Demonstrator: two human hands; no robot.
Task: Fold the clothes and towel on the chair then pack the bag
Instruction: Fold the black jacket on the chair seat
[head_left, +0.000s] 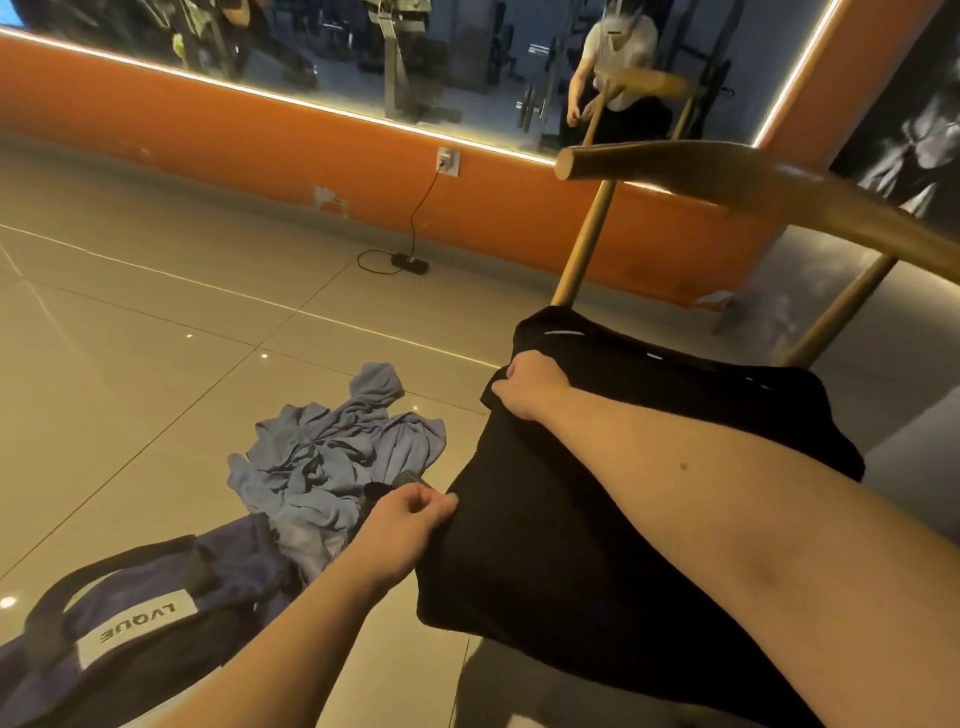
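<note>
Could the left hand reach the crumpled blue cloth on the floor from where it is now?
Probably yes. The blue cloth lies uncovered on the floor right beside the left hand. That hand is pinching the edge of the black garment, though, so it would have to let go first.

Glossy beige tiled floor (156, 291) — orange wall (234, 130), light-edged mirror (322, 52) above.

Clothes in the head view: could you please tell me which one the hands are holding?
The black garment on the chair: the left hand and right hand hold its edge. The blue cloth lies crumpled on the floor, unheld.
</note>
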